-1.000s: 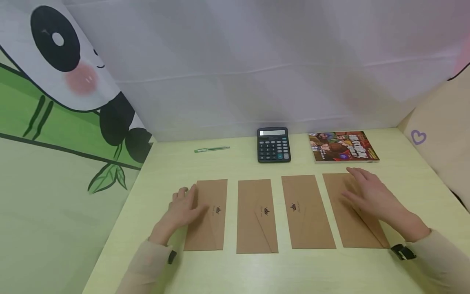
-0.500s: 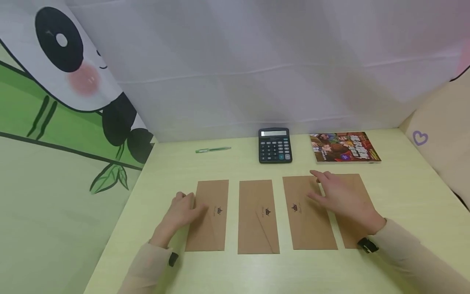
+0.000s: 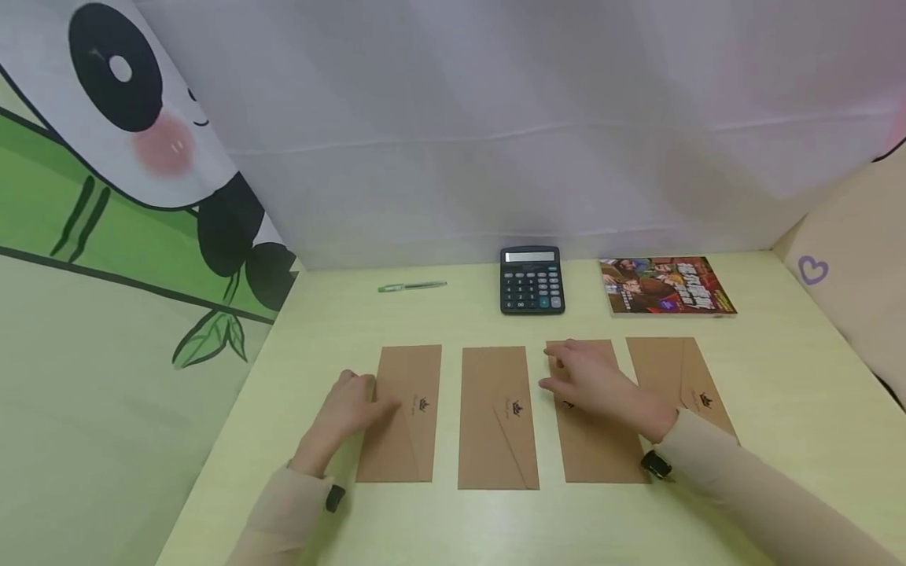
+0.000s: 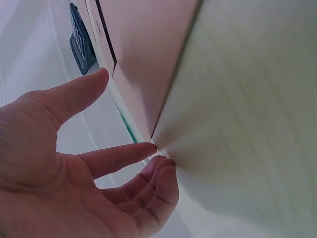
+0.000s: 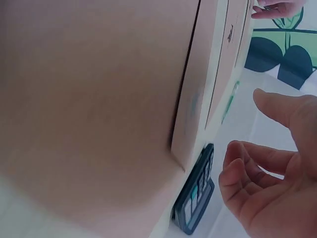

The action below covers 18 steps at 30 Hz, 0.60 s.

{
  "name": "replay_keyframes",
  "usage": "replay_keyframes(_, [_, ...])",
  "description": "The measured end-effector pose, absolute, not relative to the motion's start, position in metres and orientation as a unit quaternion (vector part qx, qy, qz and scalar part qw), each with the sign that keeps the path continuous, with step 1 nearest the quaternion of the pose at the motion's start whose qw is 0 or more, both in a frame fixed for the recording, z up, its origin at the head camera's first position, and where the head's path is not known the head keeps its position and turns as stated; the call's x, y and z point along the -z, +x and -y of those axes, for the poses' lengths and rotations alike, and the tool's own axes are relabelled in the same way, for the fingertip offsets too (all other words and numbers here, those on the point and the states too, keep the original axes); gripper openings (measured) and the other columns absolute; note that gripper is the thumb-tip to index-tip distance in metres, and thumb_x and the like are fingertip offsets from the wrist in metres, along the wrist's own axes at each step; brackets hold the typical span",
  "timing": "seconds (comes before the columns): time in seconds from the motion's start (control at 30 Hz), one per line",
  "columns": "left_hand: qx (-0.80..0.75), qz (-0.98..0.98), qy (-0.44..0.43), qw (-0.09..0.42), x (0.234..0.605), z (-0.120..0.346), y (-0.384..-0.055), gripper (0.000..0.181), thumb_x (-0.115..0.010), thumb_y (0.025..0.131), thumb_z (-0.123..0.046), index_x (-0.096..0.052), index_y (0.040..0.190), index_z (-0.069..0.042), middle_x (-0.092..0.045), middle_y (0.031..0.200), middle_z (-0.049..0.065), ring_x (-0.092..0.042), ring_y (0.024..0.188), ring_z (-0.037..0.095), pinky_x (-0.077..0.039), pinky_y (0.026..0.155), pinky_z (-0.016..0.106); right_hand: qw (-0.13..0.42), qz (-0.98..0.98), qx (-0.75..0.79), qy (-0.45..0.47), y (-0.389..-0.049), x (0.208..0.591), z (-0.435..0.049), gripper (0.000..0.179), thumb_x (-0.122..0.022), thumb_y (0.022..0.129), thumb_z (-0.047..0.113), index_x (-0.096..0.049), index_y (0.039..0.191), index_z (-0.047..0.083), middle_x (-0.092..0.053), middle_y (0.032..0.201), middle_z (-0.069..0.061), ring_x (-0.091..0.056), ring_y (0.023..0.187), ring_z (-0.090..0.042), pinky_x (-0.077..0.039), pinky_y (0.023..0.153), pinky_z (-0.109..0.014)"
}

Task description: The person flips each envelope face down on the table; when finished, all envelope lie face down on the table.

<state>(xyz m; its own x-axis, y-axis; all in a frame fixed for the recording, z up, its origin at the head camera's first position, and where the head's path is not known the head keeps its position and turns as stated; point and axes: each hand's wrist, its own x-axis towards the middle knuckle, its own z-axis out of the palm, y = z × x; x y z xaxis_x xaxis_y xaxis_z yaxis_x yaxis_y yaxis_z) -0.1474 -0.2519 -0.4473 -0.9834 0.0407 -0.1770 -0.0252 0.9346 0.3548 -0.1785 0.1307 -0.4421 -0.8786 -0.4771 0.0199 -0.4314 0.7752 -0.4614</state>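
Head view: second envelope (image 3: 494, 444) from left lies between hands (image 3: 347, 407) (image 3: 593, 383).

The right sleeve (image 3: 760, 499) partly hides the rightmost envelope (image 3: 668, 373).

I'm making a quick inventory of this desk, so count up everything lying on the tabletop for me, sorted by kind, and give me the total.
Brown envelopes: 4
Green pen: 1
Calculator: 1
Book: 1
Total: 7
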Motion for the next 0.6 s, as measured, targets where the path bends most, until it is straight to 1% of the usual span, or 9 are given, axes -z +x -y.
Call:
replay_keyframes(0.1, [-0.180, -0.979, -0.001, 0.093, 0.448, 0.251, -0.147, 0.055, -0.071, 0.084, -0.037, -0.059, 0.109, 0.010, -0.048, 0.090, 0.012, -0.043, 0.085, 0.027, -0.042, 0.070, 0.039, 0.050, -0.941, 0.217, -0.255, -0.180, 0.443, -0.119, 0.050, -0.071, 0.086, 0.034, -0.061, 0.121, -0.001, -0.060, 0.097, -0.006, -0.054, 0.084, -0.019, -0.047, 0.077, -0.038])
replay_keyframes(0.2, [-0.181, -0.979, -0.005, 0.095, 0.448, 0.251, -0.147, 0.057, -0.072, 0.083, -0.036, -0.058, 0.113, 0.011, -0.048, 0.092, 0.013, -0.044, 0.085, 0.027, -0.043, 0.071, 0.040, 0.059, -0.940, 0.218, -0.258, -0.180, 0.443, -0.109, 0.044, -0.069, 0.087, 0.031, -0.063, 0.119, 0.001, -0.060, 0.098, -0.005, -0.054, 0.085, -0.017, -0.048, 0.078, -0.036])
replay_keyframes(0.37, [-0.181, -0.979, -0.004, 0.092, 0.446, 0.249, -0.146, 0.057, -0.073, 0.083, -0.035, -0.058, 0.112, 0.012, -0.048, 0.092, 0.014, -0.044, 0.084, 0.027, -0.044, 0.071, 0.040, 0.072, -0.934, 0.227, -0.268, -0.180, 0.443, -0.094, 0.039, -0.067, 0.088, 0.029, -0.064, 0.117, 0.004, -0.059, 0.100, -0.005, -0.051, 0.083, -0.017, -0.044, 0.079, -0.034])
replay_keyframes(0.5, [-0.180, -0.980, -0.003, 0.087, 0.445, 0.247, -0.145, 0.057, -0.073, 0.083, -0.034, -0.057, 0.113, 0.012, -0.049, 0.093, 0.015, -0.045, 0.084, 0.027, -0.044, 0.071, 0.040, 0.087, -0.929, 0.237, -0.272, -0.181, 0.449, -0.081, 0.043, -0.069, 0.088, 0.032, -0.063, 0.119, 0.003, -0.059, 0.109, -0.007, -0.054, 0.095, -0.020, -0.044, 0.087, -0.035])
replay_keyframes(0.6, [-0.177, -0.981, -0.002, 0.085, 0.445, 0.247, -0.144, 0.060, -0.073, 0.083, -0.033, -0.056, 0.116, 0.013, -0.050, 0.096, 0.015, -0.046, 0.085, 0.027, -0.045, 0.073, 0.040, 0.087, -0.929, 0.229, -0.276, -0.182, 0.454, -0.072, 0.048, -0.070, 0.087, 0.035, -0.062, 0.121, 0.003, -0.058, 0.115, -0.006, -0.053, 0.105, -0.020, -0.042, 0.093, -0.034])
